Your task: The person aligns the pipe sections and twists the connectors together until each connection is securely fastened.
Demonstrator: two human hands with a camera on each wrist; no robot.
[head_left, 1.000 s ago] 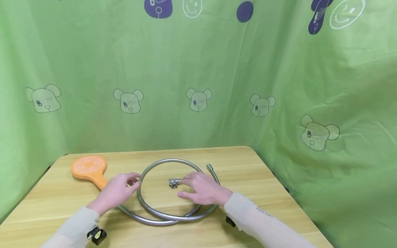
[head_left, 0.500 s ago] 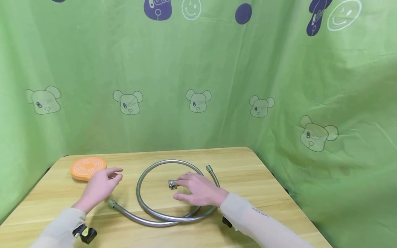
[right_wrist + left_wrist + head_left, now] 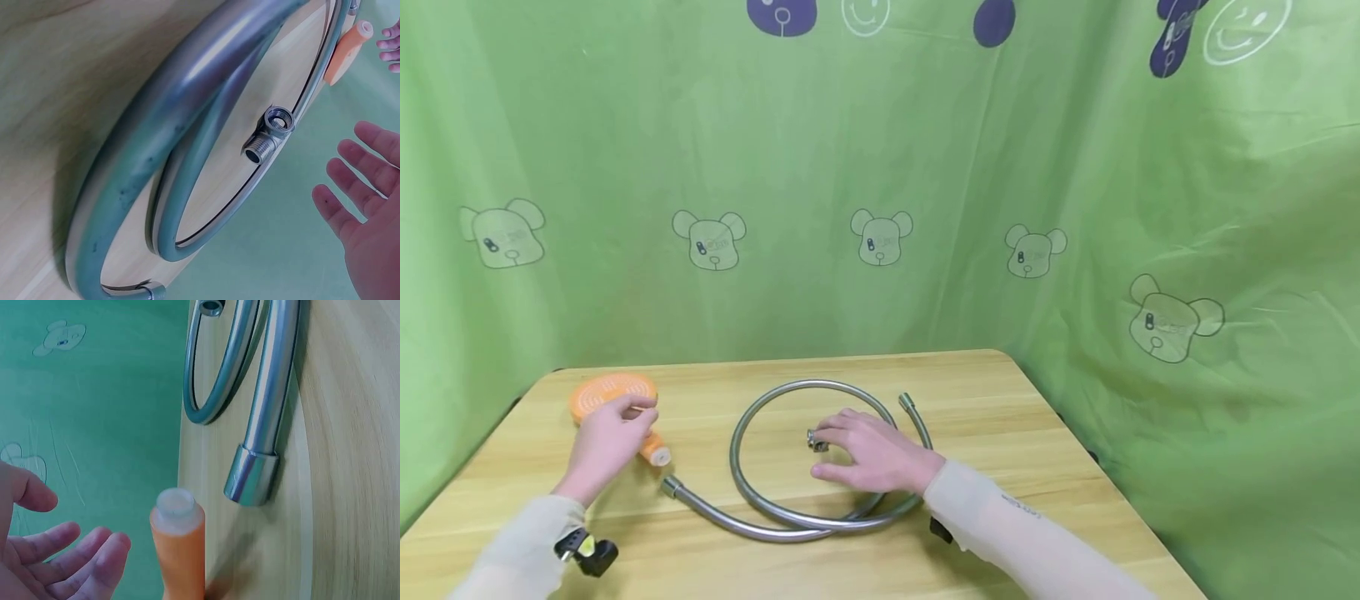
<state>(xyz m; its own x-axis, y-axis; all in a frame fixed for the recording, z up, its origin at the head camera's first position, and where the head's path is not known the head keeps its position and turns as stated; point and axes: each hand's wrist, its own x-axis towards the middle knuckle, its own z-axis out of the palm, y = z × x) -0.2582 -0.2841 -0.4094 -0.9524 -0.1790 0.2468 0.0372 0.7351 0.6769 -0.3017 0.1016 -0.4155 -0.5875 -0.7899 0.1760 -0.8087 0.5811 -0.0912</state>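
An orange shower head (image 3: pixel 617 385) lies face up at the left of the table, its handle slanting toward the front. Over that handle hovers my left hand (image 3: pixel 606 442), fingers loosely bent; in the left wrist view a gap separates them from the pale-ended handle (image 3: pixel 179 556). A silver shower hose (image 3: pixel 808 384) lies coiled in the middle, one end nut (image 3: pixel 251 478) close to the handle's tip. My right hand (image 3: pixel 872 454) spreads above the coil with relaxed fingers and holds nothing. Just beyond its fingertips, inside the loop, sits a small threaded metal tee fitting (image 3: pixel 267 136).
Everything lies on a wooden table (image 3: pixel 1000 500). The hose's other end nut (image 3: pixel 906 402) points to the back right. Green printed curtain (image 3: pixel 790 308) hangs behind and along the sides.
My left hand has travelled left, from beside the hose loop to above the shower head's handle. My right hand has shifted slightly left. Hose, fitting and shower head stay in place.
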